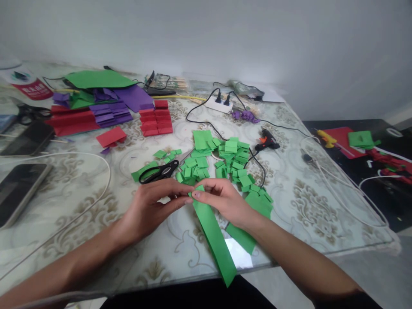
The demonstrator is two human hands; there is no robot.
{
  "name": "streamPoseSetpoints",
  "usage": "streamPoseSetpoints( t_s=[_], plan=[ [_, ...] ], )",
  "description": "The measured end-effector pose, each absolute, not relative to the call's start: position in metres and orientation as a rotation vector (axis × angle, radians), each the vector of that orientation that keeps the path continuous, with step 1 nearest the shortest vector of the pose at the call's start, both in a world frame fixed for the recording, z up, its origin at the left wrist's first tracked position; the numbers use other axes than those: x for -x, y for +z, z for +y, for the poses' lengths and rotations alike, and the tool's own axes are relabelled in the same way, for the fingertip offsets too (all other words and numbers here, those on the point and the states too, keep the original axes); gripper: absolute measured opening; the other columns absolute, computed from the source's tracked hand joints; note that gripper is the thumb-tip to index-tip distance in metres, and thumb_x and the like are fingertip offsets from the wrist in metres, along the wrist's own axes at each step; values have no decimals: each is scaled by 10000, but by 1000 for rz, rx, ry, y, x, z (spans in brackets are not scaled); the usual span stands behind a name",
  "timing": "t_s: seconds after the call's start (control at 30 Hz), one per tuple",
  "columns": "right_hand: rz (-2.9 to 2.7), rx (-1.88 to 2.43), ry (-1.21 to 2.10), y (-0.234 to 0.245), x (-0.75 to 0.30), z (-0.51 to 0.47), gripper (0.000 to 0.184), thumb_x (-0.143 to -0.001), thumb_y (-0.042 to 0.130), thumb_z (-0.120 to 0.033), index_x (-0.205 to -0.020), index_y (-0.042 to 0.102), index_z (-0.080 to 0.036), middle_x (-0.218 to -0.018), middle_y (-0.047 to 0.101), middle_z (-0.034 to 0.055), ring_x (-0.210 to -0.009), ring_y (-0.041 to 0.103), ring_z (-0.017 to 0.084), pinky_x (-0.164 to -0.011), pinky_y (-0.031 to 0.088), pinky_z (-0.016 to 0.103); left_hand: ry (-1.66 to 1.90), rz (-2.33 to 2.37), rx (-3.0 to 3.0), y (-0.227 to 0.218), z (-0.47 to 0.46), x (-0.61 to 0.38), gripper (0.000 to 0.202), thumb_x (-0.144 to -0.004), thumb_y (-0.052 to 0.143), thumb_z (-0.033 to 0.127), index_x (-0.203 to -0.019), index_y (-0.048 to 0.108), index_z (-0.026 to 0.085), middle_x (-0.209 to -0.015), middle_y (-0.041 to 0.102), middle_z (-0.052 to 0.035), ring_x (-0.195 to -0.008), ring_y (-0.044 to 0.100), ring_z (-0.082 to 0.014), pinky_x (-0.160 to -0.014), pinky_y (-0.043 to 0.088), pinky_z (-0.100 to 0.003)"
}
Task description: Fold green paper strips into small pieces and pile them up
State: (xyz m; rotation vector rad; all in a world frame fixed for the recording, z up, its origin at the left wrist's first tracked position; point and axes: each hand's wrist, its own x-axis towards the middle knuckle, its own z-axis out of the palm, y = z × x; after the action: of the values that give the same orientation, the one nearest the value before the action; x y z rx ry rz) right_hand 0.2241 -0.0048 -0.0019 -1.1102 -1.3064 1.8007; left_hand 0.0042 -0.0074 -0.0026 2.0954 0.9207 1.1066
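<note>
A long green paper strip [214, 234] runs from my fingers down past the table's front edge. My left hand [157, 206] pinches the strip's top end between thumb and fingers. On the same end my right hand [225, 201] is closed, its thumb pressing on top. Just beyond my hands lie black-handled scissors [161, 171], blades pointing away to the right. A heap of small folded green paper pieces [196, 167] spreads around the blades, and more folded pieces [233, 152] lie to the right. Beside my right wrist rests a larger green paper sheet [257, 206].
Red folded papers [156, 120] and purple folded papers [111, 113] lie at back left. A black glue gun [268, 140] and white power strip [219, 104] stand behind the heap, with cables trailing. Phones [22, 193] lie at left, near a cup [32, 88]. A yellow glue gun [326, 138] is at right.
</note>
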Motion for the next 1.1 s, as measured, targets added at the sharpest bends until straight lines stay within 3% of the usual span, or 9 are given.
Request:
streamPoseSetpoints(
  t_s=[0.37, 0.6, 1.1],
  plan=[
    [-1342, 1127, 1777, 0, -224, -5, 337, -831, 847, -484, -886, 760, -163, -616, 507, -55, -533, 376, 87, -501, 237, 251, 1063, 942, -2089, -6, -7, -2, 139, -949, 782, 223, -1086, 802, 210, -956, 836, -27, -810, 788, -153, -706, 606, -210],
    [-1282, 1109, 1809, -1, -222, -5, 328, -806, 867, -477, -877, 768, -172, -657, 581, -41, -551, 433, 90, -503, 285, 234, 1075, 939, -2086, -5, -8, -2, 145, -938, 790, 193, -1082, 804, 209, -958, 836, -27, -816, 789, -154, -701, 603, -203],
    [-1287, 1080, 1833, -1, -224, -3, 337, -816, 864, -491, -878, 777, -171, -673, 598, -33, -594, 462, 99, -528, 298, 234, 1058, 929, -2103, -4, -6, 0, 156, -963, 769, 272, -1110, 805, 231, -969, 843, -36, -823, 794, -171, -714, 615, -232]
  ],
)
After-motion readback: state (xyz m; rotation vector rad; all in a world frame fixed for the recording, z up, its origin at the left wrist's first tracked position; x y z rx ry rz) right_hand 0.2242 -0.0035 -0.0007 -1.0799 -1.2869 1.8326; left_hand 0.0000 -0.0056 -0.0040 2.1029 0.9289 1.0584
